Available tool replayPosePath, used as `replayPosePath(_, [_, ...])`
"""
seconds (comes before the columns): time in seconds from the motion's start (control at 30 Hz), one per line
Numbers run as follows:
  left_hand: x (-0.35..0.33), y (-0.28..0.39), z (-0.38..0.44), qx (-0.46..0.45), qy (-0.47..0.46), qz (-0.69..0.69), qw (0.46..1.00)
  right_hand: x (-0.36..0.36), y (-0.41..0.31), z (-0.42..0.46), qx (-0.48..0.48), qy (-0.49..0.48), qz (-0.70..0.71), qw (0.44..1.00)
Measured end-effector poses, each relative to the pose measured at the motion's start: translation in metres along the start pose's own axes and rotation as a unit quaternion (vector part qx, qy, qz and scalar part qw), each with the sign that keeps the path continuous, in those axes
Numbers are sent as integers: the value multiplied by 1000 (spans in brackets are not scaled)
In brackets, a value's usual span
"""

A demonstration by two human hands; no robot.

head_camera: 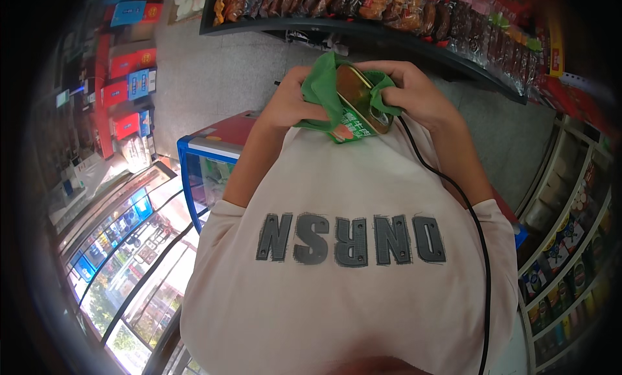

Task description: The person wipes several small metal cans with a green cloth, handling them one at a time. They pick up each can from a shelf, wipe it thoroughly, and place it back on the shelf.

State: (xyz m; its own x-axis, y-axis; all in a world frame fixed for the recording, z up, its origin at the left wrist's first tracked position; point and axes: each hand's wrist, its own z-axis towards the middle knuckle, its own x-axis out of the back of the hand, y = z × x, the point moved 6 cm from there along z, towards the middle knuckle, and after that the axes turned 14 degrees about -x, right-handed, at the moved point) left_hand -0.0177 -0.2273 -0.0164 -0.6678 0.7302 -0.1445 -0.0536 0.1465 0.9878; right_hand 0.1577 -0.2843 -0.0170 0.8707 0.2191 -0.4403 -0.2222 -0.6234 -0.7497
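Held up in front of my chest is a rectangular metal food can (362,120) with a gold rim, a pull tab and a green printed label, tilted between my two hands. A green cloth (322,90) lies against both sides of it. My left hand (297,100) grips the cloth at the can's left side, thumb along the cloth's lower part. On the other side, my right hand (413,90) pinches a fold of the cloth by the can's upper right edge and the pull tab. The fingers behind the can and cloth are hidden.
Packaged foods fill a dark-edged display tray (364,25) beyond my hands. A blue-framed freezer case (209,151) stands at the left, near my left forearm. Racks of packets (559,248) stand at the right. A black cable (454,183) runs down over my shirt.
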Motion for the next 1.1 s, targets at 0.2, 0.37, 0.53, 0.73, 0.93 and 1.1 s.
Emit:
replayPosePath(0.2, [-1,-6,-1,1,0,-43,999,0,-2,-12,63,-106,-17,992])
replayPosePath(0.37, [-3,-11,4,-24,-38,-66,997,-1,-2,-21,66,-149,-5,987])
replayPosePath(0.53, [-4,-14,7,-13,-54,-74,996,-1,-6,-25,94,-146,-66,983])
replayPosePath(0.73, [-12,-1,9,24,-40,-80,996,-8,-15,-29,126,-67,-117,983])
replayPosePath(0.93, [-11,-5,11,24,24,-72,997,-5,-11,-12,114,137,-131,975])
replayPosePath(1.1, [-5,-19,5,41,-11,-37,998,14,5,10,96,229,-144,958])
